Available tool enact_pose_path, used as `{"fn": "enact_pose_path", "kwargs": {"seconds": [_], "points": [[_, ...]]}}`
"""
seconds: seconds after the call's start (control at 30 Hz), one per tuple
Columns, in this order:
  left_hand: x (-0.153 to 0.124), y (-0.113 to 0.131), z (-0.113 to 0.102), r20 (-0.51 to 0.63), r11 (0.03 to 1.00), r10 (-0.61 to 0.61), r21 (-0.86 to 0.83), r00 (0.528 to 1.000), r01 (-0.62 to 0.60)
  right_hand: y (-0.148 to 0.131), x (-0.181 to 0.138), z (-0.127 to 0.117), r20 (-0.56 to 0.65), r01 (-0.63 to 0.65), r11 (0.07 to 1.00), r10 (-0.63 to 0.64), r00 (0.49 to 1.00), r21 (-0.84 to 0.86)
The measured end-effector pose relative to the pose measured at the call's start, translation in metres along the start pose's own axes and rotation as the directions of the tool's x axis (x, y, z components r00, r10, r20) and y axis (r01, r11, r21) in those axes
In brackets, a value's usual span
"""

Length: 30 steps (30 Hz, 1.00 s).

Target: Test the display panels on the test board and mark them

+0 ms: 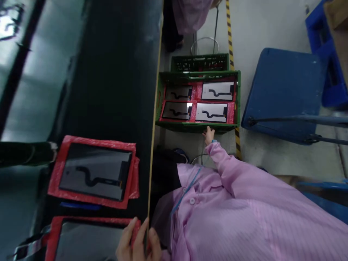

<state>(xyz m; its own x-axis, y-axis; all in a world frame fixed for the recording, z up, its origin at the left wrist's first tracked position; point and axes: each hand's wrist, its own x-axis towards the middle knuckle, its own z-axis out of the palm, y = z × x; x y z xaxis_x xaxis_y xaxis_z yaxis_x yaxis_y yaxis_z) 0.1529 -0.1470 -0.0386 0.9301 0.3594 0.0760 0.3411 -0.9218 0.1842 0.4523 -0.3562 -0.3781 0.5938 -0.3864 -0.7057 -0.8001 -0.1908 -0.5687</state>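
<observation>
My left hand (140,241) is at the table edge at the bottom, fingers apart, beside the corner of a display panel (89,241) on red bubble wrap. My right hand (208,136) reaches down to the near side of a green crate (187,127), fingers spread close to its rim; whether they touch it I cannot tell. Inside the crate, several grey display panels (211,112) with black flex cables lie in two rows on pink bubble wrap (230,112). Another display panel (108,165) with a flex cable lies on red bubble wrap (61,174) on the table.
The dark table (116,83) runs along the left. A second green crate (199,62) stands behind the first. A blue stool (285,94) lies to the right, with blue pallets (330,72) beyond it. Yellow-black tape (230,32) marks the floor. Another person's sleeve (190,14) shows at the top.
</observation>
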Motion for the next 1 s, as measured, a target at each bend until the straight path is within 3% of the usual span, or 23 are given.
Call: {"fn": "enact_pose_path", "kwargs": {"seconds": [0.13,0.23,0.3,0.43,0.53,0.67,0.87,1.0], "points": [[0.033,0.016,0.031,0.157,0.995,0.087,0.025,0.984,-0.092,0.018,-0.010,0.003,-0.078,0.053,0.997,-0.058,0.995,-0.061],[0.051,0.020,0.041,0.199,0.992,0.117,0.025,0.973,-0.124,0.022,-0.023,-0.010,-0.127,0.169,0.967,-0.195,0.973,-0.192],[0.057,0.022,0.045,0.201,0.990,0.128,0.036,0.971,-0.138,0.019,-0.025,-0.023,-0.075,0.279,0.914,-0.313,0.947,-0.295],[0.057,0.023,0.049,0.215,0.998,0.010,0.064,0.977,-0.024,0.004,-0.006,-0.044,0.171,0.479,0.758,-0.453,0.875,-0.443],[0.054,0.020,0.051,0.198,0.997,0.000,0.075,0.980,-0.015,-0.002,0.011,-0.050,0.282,0.541,0.667,-0.465,0.839,-0.512],[0.056,0.015,0.055,0.147,0.985,0.139,0.081,0.979,-0.152,-0.006,0.018,-0.048,0.311,0.549,0.605,-0.459,0.832,-0.577],[0.062,0.028,0.061,0.103,0.983,0.169,0.057,0.980,-0.176,-0.024,0.003,-0.047,0.335,0.536,0.593,-0.423,0.842,-0.601],[0.065,0.030,0.071,0.070,0.983,0.176,0.049,0.982,-0.179,-0.044,-0.023,-0.056,0.449,0.557,0.588,-0.336,0.828,-0.587]]}}
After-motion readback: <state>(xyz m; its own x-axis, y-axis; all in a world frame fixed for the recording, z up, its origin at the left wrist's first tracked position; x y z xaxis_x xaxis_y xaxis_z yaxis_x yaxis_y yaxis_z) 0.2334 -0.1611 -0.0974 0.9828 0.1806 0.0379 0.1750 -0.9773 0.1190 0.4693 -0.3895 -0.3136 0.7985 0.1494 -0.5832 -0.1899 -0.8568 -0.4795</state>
